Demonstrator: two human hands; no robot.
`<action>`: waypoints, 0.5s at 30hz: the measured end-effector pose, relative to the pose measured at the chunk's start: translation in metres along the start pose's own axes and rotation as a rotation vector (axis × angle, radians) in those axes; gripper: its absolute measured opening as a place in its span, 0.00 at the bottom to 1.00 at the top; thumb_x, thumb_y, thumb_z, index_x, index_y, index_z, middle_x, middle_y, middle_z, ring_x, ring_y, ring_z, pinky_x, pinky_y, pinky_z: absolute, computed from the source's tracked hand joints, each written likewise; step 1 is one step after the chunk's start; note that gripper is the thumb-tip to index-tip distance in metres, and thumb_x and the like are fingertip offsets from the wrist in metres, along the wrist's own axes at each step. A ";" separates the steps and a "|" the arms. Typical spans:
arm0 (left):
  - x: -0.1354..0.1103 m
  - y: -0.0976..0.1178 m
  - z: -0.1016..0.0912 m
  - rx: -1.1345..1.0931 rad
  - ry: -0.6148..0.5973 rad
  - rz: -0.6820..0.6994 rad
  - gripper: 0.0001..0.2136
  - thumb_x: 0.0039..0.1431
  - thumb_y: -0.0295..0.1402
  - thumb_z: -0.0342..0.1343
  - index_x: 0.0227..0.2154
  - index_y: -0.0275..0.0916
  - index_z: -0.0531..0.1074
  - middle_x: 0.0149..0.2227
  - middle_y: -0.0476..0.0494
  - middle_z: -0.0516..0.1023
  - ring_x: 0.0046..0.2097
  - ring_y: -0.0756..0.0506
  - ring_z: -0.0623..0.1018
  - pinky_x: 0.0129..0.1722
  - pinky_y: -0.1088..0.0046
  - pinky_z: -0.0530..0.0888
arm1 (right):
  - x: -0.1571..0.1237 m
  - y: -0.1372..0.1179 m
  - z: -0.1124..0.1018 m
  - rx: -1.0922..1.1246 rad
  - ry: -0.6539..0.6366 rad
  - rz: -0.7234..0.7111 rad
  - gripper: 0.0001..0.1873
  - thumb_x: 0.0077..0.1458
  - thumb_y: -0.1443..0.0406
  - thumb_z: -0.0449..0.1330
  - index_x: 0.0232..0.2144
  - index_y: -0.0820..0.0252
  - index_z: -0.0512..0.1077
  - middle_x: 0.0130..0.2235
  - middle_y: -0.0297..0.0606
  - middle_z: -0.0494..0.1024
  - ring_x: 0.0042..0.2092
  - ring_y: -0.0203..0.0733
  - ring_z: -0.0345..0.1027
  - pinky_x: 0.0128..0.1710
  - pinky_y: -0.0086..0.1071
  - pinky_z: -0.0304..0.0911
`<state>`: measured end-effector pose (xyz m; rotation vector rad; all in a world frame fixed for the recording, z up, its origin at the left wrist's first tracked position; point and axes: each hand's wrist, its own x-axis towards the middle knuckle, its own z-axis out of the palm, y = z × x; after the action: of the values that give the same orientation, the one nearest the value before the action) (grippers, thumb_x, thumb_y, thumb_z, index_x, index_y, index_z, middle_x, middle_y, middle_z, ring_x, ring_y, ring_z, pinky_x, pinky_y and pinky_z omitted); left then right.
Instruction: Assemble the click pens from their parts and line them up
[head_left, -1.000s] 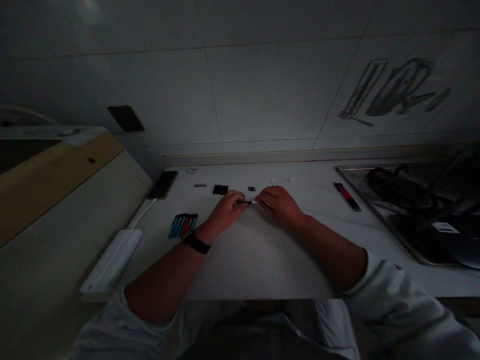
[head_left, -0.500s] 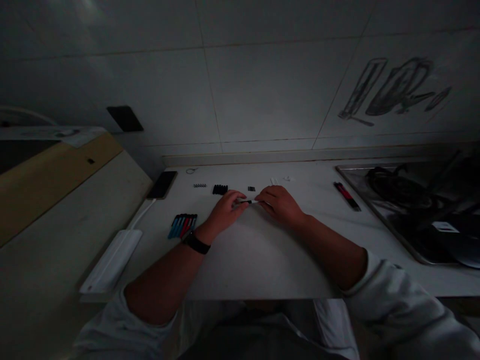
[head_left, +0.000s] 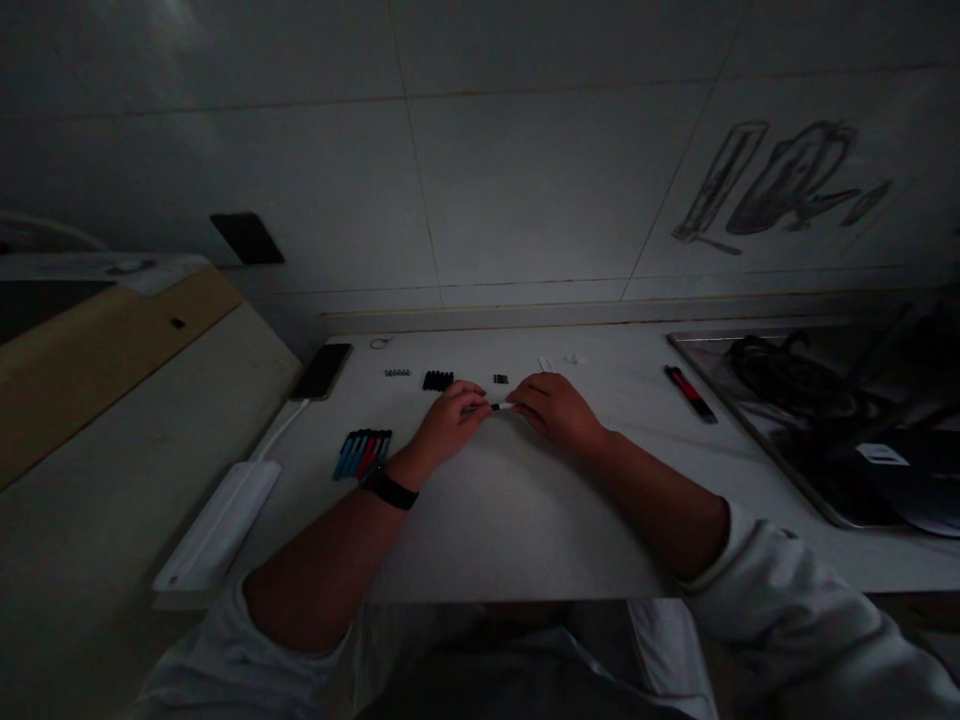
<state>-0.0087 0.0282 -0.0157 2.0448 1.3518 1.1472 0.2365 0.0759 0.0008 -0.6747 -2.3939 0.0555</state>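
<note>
Both of my hands meet over the middle of the white counter, holding a thin black-and-white pen part (head_left: 500, 406) between them. My left hand (head_left: 448, 420), with a dark watch on the wrist, pinches its black end. At the white end, the fingers of my right hand (head_left: 559, 412) are closed; they hide the rest of it. Just beyond my fingers lie small dark pieces (head_left: 500, 379) and thin white sticks (head_left: 545, 364). A row of black pieces (head_left: 438, 381) is near my left fingertips, with small springs (head_left: 397, 372) farther left. Blue and red pen barrels (head_left: 361, 454) lie beside my left wrist.
At the left are a phone (head_left: 322, 371) and a white power strip (head_left: 217, 525) with its cable. Red-and-black pens (head_left: 690, 393) lie at the right, beside the gas stove (head_left: 757, 420). Small clear bits (head_left: 576, 359) lie near the tiled wall (head_left: 525, 200).
The view has shifted very slightly. Both hands stay in nearly the same place with the pen part between them, and a little less of its black end shows.
</note>
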 end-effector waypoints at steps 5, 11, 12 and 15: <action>0.001 0.004 -0.003 -0.077 0.121 -0.042 0.07 0.67 0.35 0.58 0.37 0.39 0.78 0.47 0.40 0.76 0.50 0.44 0.77 0.44 0.68 0.78 | 0.005 0.005 -0.007 0.298 0.250 0.356 0.16 0.61 0.52 0.66 0.44 0.54 0.77 0.43 0.43 0.80 0.45 0.49 0.74 0.49 0.44 0.70; -0.003 0.007 0.005 -0.149 0.146 -0.018 0.04 0.64 0.34 0.61 0.38 0.40 0.76 0.48 0.41 0.75 0.47 0.45 0.78 0.43 0.68 0.78 | 0.010 0.001 0.006 1.001 0.326 0.655 0.19 0.49 0.50 0.73 0.35 0.53 0.74 0.34 0.33 0.78 0.37 0.40 0.73 0.43 0.39 0.71; -0.004 0.008 0.006 -0.141 0.112 -0.007 0.04 0.63 0.34 0.62 0.37 0.40 0.76 0.48 0.40 0.74 0.48 0.45 0.78 0.44 0.67 0.78 | 0.011 -0.002 0.008 1.075 0.334 0.671 0.19 0.48 0.51 0.73 0.35 0.53 0.73 0.35 0.33 0.78 0.38 0.40 0.73 0.44 0.39 0.72; -0.006 0.010 0.009 -0.104 0.010 0.032 0.05 0.64 0.36 0.63 0.39 0.41 0.77 0.48 0.40 0.74 0.51 0.44 0.77 0.49 0.63 0.77 | 0.011 -0.006 0.008 1.199 0.338 0.703 0.20 0.50 0.51 0.72 0.37 0.53 0.72 0.39 0.34 0.80 0.41 0.40 0.75 0.47 0.41 0.73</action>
<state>0.0026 0.0188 -0.0158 1.9967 1.2413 1.2166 0.2215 0.0767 0.0026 -0.7542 -1.3052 1.3930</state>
